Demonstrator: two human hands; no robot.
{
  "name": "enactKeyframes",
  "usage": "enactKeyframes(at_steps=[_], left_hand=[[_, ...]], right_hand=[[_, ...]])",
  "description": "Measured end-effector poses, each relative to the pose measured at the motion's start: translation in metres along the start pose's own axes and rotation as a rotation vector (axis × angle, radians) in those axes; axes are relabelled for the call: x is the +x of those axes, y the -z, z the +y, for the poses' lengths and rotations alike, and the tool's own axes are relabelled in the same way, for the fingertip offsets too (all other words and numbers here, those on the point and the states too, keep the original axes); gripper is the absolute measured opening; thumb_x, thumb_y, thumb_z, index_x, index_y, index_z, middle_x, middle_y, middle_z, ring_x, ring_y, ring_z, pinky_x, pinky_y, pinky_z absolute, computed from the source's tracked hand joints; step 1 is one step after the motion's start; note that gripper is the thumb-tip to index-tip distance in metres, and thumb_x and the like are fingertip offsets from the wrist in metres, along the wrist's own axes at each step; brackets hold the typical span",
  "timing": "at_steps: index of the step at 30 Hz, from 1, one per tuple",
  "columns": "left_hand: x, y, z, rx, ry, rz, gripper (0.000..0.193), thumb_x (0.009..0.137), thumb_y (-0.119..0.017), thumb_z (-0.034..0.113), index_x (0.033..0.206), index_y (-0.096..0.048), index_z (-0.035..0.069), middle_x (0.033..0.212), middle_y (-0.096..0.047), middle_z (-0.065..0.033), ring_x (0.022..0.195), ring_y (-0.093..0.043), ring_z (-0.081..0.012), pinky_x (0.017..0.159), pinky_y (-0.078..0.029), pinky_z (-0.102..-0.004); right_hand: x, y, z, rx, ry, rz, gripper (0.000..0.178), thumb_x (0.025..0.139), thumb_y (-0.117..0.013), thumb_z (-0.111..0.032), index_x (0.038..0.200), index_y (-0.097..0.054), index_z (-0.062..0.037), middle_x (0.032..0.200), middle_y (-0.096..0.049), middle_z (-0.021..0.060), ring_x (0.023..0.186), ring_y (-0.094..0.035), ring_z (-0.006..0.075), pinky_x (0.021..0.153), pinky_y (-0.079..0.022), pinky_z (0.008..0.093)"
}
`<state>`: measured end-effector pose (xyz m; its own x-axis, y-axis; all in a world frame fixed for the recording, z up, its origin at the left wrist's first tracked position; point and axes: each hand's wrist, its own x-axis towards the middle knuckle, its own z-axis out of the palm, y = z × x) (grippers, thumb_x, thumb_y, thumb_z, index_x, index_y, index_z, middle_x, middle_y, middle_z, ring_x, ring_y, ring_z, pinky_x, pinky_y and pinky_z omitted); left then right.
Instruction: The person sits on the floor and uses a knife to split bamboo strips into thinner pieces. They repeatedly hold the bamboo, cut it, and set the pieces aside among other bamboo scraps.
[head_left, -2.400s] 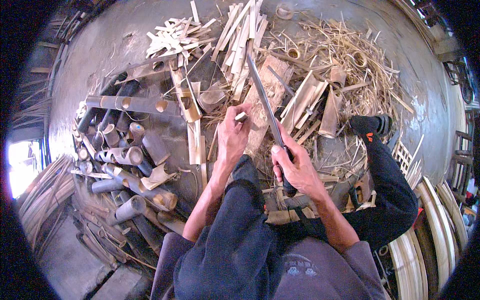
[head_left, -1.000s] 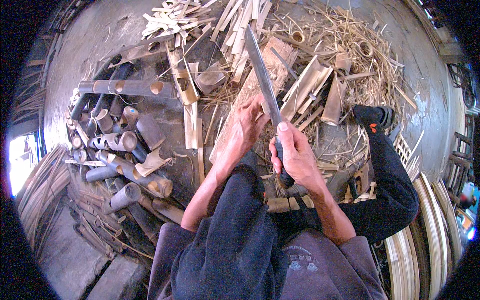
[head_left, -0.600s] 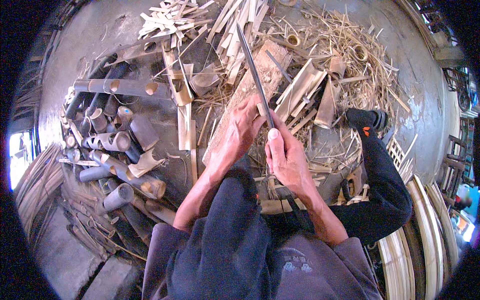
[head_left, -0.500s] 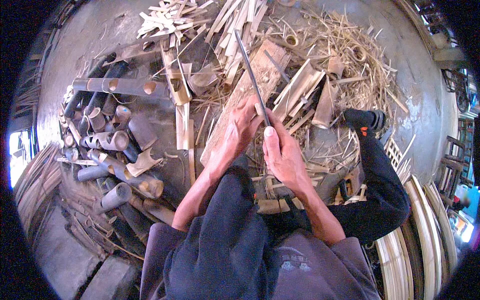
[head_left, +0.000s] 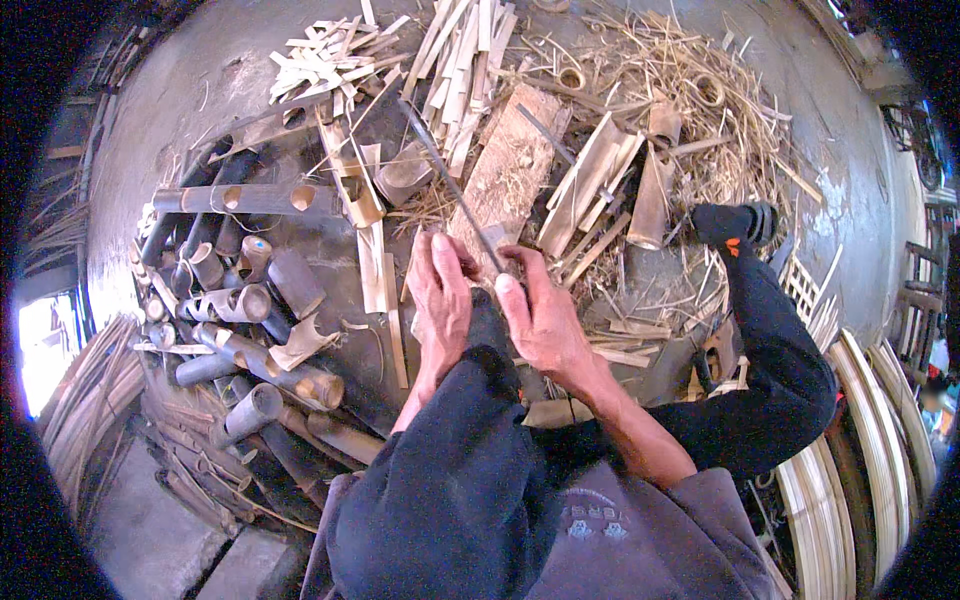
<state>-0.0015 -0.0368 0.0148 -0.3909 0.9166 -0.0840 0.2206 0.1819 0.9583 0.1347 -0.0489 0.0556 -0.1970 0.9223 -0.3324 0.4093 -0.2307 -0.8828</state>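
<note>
My right hand is closed on the lower end of a long, narrow knife, thumb laid along it. The dark blade slants up and to the left. To its left, my left hand is curled with thumb and fingers together, close to the blade's lower part. What it holds, if anything, is hidden. Both hands are just above my bent knee, at the near end of a thick, rough wooden board. A second thin blade lies across the board's right side.
Split bamboo halves and a heap of shavings lie right of the board. Pale strips are piled beyond. Dark bamboo tubes crowd the left. Long bundled slats stand at the lower right, near my bent leg.
Both hands have drawn nearer to me, the left one also moving left and away from the right. The knife has come down with its tip swung left.
</note>
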Motion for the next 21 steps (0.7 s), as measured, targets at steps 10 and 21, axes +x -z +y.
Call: enactKeyframes(at_steps=[10,21], left_hand=[[-0.002,0.000,0.006,0.220,0.105,0.017,0.044,0.101,-0.037,0.035,0.075,-0.050,0.002,0.058,-0.058,-0.0095,0.049,-0.055,-0.0169,0.047,-0.041,-0.0313],[0.012,0.020,0.001,0.272,0.054,-0.043,0.044,0.102,-0.033,0.030,0.085,-0.056,-0.005,0.060,-0.061,-0.0122,0.051,-0.060,-0.0177,0.051,-0.048,-0.0305]], right_hand=[[0.026,-0.040,0.153,0.061,-0.201,0.021,0.040,0.098,-0.043,-0.038,0.091,-0.055,-0.0001,0.078,-0.059,0.0253,0.073,-0.057,0.0440,0.068,-0.044,0.0470],[0.020,-0.022,0.140,-0.032,-0.195,-0.075,0.048,0.098,-0.039,-0.043,0.096,-0.060,-0.0001,0.087,-0.063,0.0279,0.087,-0.061,0.0463,0.077,-0.048,0.0515]])
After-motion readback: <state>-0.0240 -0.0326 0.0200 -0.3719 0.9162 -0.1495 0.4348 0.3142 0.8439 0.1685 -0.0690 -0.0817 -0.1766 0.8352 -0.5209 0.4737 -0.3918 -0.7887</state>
